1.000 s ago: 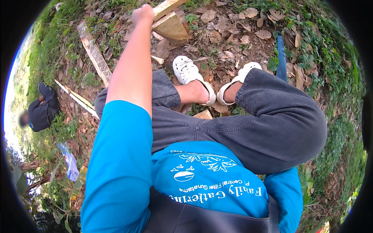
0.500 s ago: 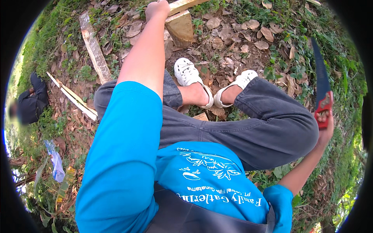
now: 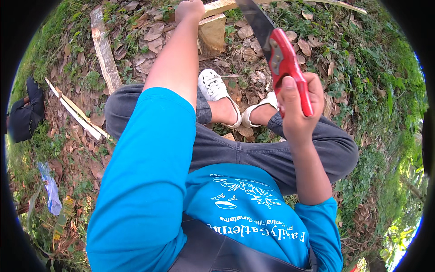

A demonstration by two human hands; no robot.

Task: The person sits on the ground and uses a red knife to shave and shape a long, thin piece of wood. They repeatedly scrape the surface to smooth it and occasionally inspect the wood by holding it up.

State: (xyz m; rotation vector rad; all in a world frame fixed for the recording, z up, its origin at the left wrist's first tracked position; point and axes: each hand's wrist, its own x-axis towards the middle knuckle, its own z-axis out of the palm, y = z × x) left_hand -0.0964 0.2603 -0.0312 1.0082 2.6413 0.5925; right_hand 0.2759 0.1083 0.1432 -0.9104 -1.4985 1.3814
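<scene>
My right hand is wrapped round the red handle of a hand saw. Its dark blade points up and to the left and runs out at the top edge of the picture, crossing in front of a long pale wooden strip; whether the teeth touch the wood I cannot tell. At the strip's left part my left hand is closed on the wood. Just under the strip is a squared wooden block, with the strip apparently resting on its top.
My white clogs stand on leaf-strewn ground between my bent legs. A bark-edged plank and split pale sticks lie to the left. A plastic bag lies farther left, and another person in dark clothes is at the left rim.
My right hand has brought the saw from the far right side up and inward, over to the wooden strip. My left hand keeps its hold on the strip.
</scene>
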